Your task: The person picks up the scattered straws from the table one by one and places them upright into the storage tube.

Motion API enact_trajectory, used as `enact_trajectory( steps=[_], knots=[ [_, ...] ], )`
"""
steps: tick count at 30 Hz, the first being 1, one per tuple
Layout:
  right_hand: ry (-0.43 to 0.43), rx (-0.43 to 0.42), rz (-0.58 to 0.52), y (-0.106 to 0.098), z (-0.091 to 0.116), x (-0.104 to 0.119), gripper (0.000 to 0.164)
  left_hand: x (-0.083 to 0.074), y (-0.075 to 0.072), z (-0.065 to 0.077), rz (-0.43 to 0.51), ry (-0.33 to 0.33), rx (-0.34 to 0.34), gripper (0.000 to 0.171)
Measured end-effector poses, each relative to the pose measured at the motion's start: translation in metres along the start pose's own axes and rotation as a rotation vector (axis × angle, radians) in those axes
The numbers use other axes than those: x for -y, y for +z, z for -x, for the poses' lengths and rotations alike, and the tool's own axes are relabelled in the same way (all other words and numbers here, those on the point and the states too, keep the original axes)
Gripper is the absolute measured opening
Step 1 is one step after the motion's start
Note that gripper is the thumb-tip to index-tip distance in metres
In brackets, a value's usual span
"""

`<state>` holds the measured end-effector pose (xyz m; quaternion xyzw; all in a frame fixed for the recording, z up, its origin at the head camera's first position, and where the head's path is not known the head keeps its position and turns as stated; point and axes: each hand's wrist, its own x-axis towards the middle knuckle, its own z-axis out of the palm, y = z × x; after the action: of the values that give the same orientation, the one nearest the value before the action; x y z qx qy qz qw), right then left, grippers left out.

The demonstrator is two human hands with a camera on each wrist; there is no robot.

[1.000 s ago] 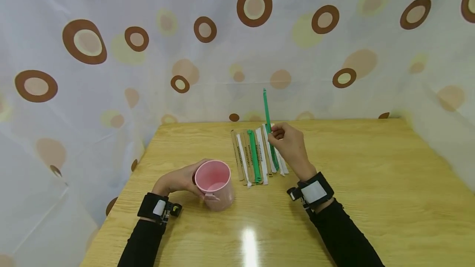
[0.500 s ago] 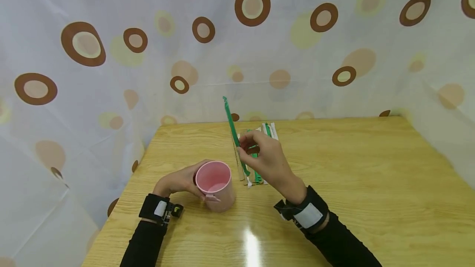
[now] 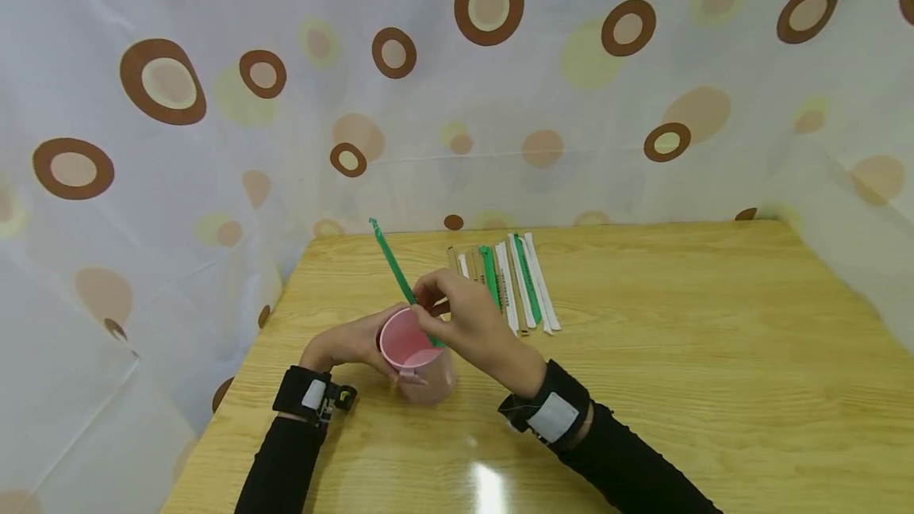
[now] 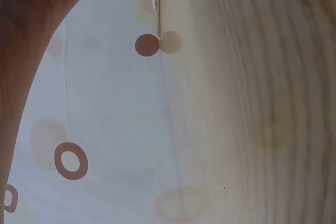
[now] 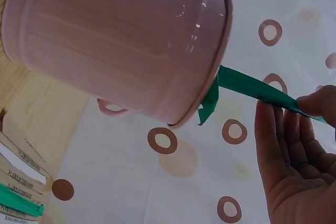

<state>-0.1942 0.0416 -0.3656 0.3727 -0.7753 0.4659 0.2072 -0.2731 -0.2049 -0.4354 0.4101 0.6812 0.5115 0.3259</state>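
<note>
A pink cup (image 3: 426,389) stands upright on the left part of the wooden table, gripped by my left hand (image 3: 350,342) from its left side. My right hand (image 3: 467,327) pinches a green paper-wrapped straw (image 3: 391,262) between thumb and fingers. The straw leans with its top to the left, its lower end at the cup's right rim. In the right wrist view that end of the green straw (image 5: 257,86) meets the rim of the cup (image 5: 115,35), with a loose wrapper flap bent beside it. The left hand's far fingers are hidden behind the cup.
A row of wrapped straws, white (image 3: 544,284), brown and green (image 3: 528,280), lies behind the right hand, which covers part of it. The wooden table (image 3: 678,339) extends to the right. A patterned curtain (image 3: 543,86) hangs behind and at both sides.
My right hand has carried the green straw left and toward me, from above the straw row to the cup's rim. My left hand stays on the cup.
</note>
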Motion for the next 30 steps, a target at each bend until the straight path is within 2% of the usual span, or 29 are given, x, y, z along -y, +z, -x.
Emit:
enact_trajectory(
  steps=[7, 18, 24, 30],
  knots=[
    [0.031, 0.014, 0.000, 0.011, 0.003, -0.004, 0.017, -0.003, -0.001, -0.001, 0.003, -0.033, 0.039, 0.113],
    [0.096, 0.060, 0.043, 0.018, -0.003, -0.010, 0.018, -0.006, -0.004, -0.001, 0.002, -0.053, 0.011, 0.117],
    [0.146, 0.094, 0.081, 0.023, 0.000, -0.014, 0.015, -0.004, -0.003, -0.001, 0.022, -0.055, 0.029, 0.115],
    [0.198, 0.114, 0.106, 0.021, -0.002, -0.018, 0.023, -0.004, -0.003, -0.002, -0.060, -0.051, 0.001, 0.106]
  ],
)
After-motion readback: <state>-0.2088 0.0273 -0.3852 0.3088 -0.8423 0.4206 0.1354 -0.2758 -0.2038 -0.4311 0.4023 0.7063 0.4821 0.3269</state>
